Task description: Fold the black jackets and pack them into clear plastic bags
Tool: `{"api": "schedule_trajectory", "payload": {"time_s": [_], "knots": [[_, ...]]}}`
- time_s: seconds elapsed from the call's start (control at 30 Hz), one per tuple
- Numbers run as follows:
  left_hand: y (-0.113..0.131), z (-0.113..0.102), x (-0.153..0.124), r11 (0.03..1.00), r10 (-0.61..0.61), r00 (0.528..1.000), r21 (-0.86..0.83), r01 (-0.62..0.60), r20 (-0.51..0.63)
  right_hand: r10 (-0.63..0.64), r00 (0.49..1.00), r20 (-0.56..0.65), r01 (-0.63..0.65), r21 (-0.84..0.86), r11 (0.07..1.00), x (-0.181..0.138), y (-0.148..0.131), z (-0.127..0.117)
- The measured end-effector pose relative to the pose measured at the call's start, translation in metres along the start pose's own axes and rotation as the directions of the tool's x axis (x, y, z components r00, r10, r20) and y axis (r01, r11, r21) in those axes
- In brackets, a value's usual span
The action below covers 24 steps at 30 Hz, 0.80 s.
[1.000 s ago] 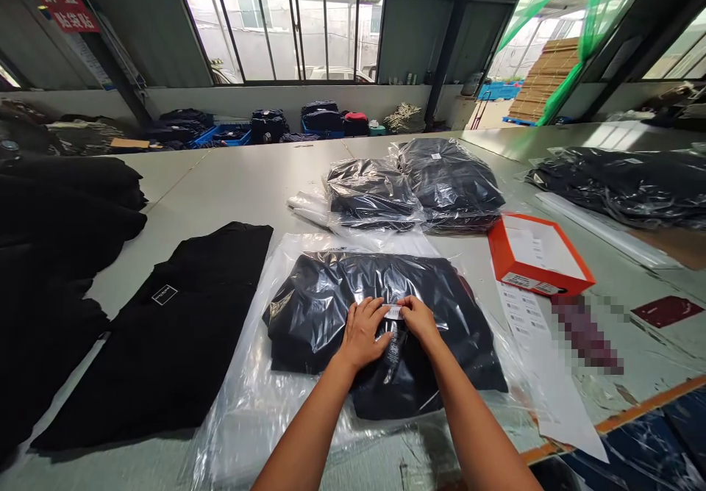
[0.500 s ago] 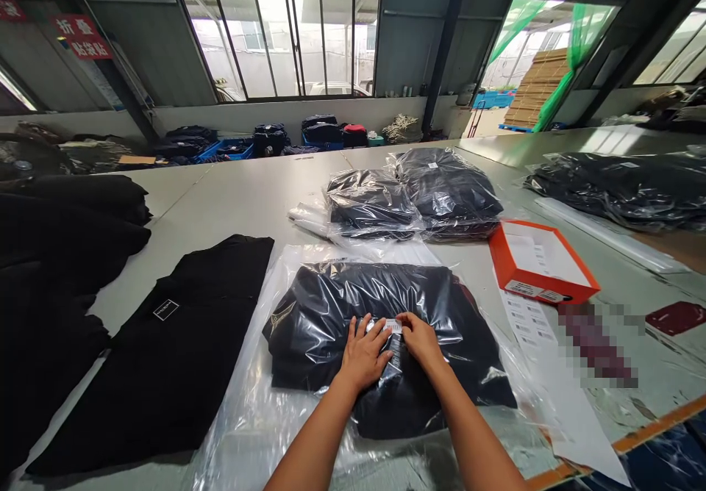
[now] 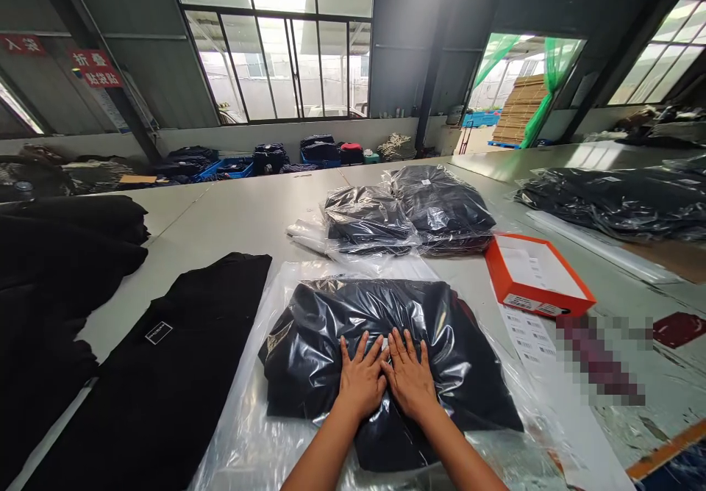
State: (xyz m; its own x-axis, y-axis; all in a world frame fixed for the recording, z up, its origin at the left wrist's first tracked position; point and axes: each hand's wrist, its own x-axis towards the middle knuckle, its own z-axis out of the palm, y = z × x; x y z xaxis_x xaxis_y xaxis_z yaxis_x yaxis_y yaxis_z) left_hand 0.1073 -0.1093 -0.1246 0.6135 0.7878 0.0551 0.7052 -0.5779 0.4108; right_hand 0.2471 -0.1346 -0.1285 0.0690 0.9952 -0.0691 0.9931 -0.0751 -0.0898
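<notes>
Directly in front of me lies a folded black garment in a clear plastic bag. My left hand rests flat on it with the fingers spread. Beside it, my right hand presses flat on the same bag, fingers stretched out, the two thumbs close together. A small edge of a white sticker shows between the hands; most of it is covered. More clear plastic bags lie beneath the bagged garment. To the left is a folded black garment with a rectangular label.
Several bagged black garments are stacked behind. At right stand an orange box and sheets of barcode stickers. More bagged garments lie far right. A dark garment pile fills the left side of the table.
My right hand has gone from pinching at the white sticker to lying flat with fingers extended over it. My left hand stays flat on the bag. The view has tilted up slightly.
</notes>
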Motion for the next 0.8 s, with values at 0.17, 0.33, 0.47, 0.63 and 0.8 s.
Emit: {"api": "schedule_trajectory", "payload": {"time_s": [0.17,0.33,0.47,0.63,0.8], "knots": [[-0.004,0.013,-0.001,0.997,-0.053,0.999,0.053,0.052,0.01,0.151,0.988,-0.042,-0.152,-0.03,0.988,-0.003,-0.005,0.009],[-0.005,0.017,0.001,0.995,-0.076,0.997,0.06,0.075,0.022,0.16,0.987,-0.011,-0.16,-0.001,0.987,-0.003,-0.007,0.01],[-0.002,0.011,0.004,0.994,-0.107,0.992,0.03,0.105,0.071,0.166,0.986,0.005,-0.166,0.035,0.985,-0.003,-0.009,0.005],[-0.001,-0.019,0.018,0.982,-0.143,0.978,-0.1,0.159,0.149,0.097,0.989,0.114,-0.121,0.224,0.967,0.012,0.012,-0.034],[-0.019,-0.053,0.033,0.937,-0.347,0.927,-0.01,0.35,-0.143,0.303,0.953,-0.02,-0.3,0.072,0.951,0.03,0.066,-0.064]]}}
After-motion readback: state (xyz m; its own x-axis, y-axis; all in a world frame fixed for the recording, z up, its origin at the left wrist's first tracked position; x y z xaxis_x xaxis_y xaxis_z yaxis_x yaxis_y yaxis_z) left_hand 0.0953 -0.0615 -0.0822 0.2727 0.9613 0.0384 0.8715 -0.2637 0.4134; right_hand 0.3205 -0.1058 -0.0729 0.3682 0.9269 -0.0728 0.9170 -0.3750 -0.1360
